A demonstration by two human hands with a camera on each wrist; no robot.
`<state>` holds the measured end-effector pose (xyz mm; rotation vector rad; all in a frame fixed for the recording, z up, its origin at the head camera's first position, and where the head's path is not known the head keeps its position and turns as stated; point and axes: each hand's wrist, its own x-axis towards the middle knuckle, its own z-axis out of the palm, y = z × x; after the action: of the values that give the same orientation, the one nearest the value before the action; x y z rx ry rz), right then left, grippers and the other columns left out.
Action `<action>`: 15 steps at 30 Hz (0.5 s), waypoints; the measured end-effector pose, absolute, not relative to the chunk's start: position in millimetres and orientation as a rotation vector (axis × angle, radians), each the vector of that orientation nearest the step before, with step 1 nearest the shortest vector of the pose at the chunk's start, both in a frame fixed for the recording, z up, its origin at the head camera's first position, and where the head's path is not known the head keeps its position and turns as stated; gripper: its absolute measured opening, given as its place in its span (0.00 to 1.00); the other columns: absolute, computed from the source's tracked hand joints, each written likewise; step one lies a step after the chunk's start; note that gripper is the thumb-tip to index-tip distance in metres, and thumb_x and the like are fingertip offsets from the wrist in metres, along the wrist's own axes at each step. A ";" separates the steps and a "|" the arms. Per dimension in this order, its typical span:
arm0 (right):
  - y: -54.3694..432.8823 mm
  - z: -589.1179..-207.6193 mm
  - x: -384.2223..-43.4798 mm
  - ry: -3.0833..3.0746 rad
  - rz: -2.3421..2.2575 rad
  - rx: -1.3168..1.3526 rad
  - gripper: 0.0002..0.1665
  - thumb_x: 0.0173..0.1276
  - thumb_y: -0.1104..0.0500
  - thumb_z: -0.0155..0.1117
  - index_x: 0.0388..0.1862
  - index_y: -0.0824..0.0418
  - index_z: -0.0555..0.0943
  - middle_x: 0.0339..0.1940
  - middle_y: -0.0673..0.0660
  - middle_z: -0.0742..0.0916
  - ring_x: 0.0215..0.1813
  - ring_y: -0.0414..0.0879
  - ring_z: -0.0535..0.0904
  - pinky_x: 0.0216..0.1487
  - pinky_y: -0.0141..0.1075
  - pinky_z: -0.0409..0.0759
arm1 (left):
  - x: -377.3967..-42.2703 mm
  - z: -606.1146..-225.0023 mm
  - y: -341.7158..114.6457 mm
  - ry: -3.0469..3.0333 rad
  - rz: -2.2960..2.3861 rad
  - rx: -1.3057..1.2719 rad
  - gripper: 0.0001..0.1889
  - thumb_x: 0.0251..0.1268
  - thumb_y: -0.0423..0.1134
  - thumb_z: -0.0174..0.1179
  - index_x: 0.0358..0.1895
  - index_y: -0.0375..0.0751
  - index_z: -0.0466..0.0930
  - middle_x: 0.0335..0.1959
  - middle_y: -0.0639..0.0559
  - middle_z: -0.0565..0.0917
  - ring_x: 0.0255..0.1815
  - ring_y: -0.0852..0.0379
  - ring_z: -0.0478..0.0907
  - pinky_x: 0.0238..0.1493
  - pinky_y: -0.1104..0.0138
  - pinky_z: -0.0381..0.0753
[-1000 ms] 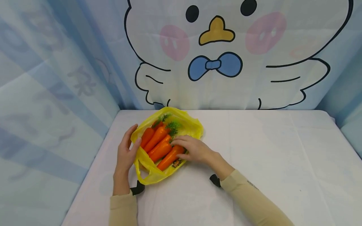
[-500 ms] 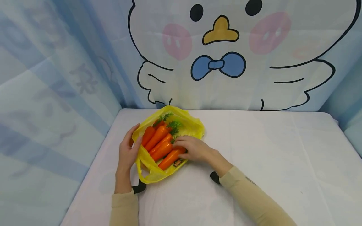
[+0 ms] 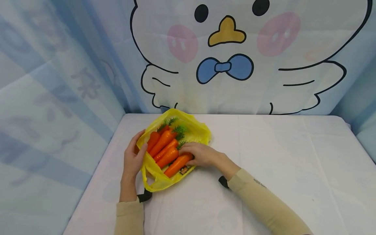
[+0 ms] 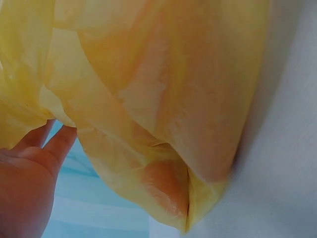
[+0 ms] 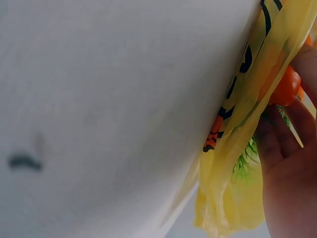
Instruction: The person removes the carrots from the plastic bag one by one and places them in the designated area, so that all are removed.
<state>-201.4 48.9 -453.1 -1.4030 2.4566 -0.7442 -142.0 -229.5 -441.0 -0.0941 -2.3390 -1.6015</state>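
Head view: The left grip (image 3: 133, 158) holds the edge of the yellow bag (image 3: 202, 132), thumb on the inner side, fingers passing behind the outer side. The bag rests on the white surface (image 3: 279, 156), directly to the right of this grip. The right grip (image 3: 202, 154) reaches into the bag and holds the upper end of one carrot (image 3: 175, 166), fingers bent over it. The carrot lies in the bag, extending from the right grip toward the near side and to the left. Other carrots (image 3: 161, 143) lie in the bag between the two grips; their green tops (image 3: 180, 131) are just beyond the right grip. A printed backdrop (image 3: 235, 94) stands beyond both grips.

Left wrist view: The fingertips of the left grip meet the bag edge. The bag wall fills the area ahead of the grip; orange shapes show through it.

Right wrist view: The right grip encloses the rounded end of the carrot. Green leaves sit beside the fingers; the bag wall, with dark print, runs alongside.
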 end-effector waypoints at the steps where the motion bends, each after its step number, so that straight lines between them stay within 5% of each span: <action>1: 48.7 -453.1 -201.9 2.449 -0.742 -1.395 0.24 0.66 0.58 0.73 0.61 0.57 0.81 0.62 0.54 0.81 0.66 0.50 0.74 0.70 0.42 0.68 | -141.9 -441.2 -229.6 -2.339 -1.607 -0.091 0.26 0.75 0.30 0.54 0.74 0.43 0.68 0.73 0.49 0.70 0.72 0.53 0.65 0.68 0.68 0.68; 15: 50.8 -452.5 -206.2 2.376 -0.736 -1.391 0.25 0.65 0.59 0.74 0.61 0.59 0.81 0.60 0.54 0.82 0.63 0.49 0.75 0.69 0.41 0.69 | -141.4 -442.7 -229.4 -2.273 -1.646 -0.132 0.25 0.74 0.30 0.54 0.73 0.42 0.69 0.72 0.49 0.71 0.71 0.55 0.66 0.68 0.71 0.67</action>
<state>-206.2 50.8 -452.5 -1.3914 2.3762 -0.7365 -141.4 -229.4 -442.7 -0.1315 -2.2728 -1.6459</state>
